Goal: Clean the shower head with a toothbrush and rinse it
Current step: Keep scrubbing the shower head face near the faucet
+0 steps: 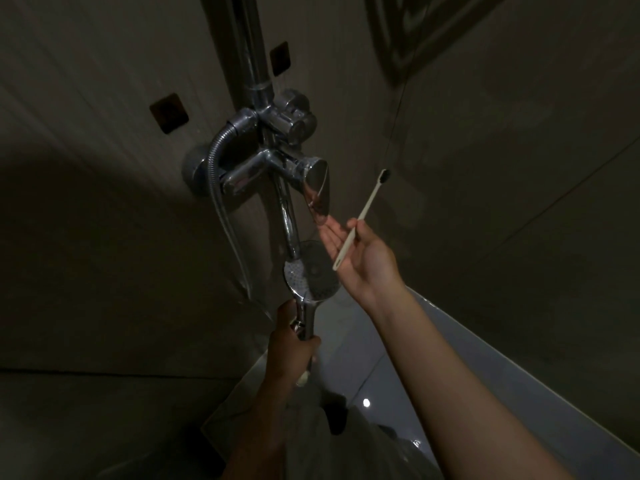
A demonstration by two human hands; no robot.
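Scrubbing looks pending: left hand (291, 344) grips the shower head (311, 275), right hand (365, 259) at two o'clock pinches the toothbrush (363, 220), whose bristles must swing down.

The left hand (294, 344) wraps the handle of the round chrome shower head (311, 275), hiding its middle stretch. The chrome riser pipe (254, 39) and the dark patterned wall ornament (408, 32) at far right are cut by the top edge. The left forearm (256, 427) and right forearm (467, 393) leave at the bottom. The ribbed metal hose (221, 206) fades into shadow at its lower end. The bristles of the slim cream toothbrush (362, 216) are too small to make out.
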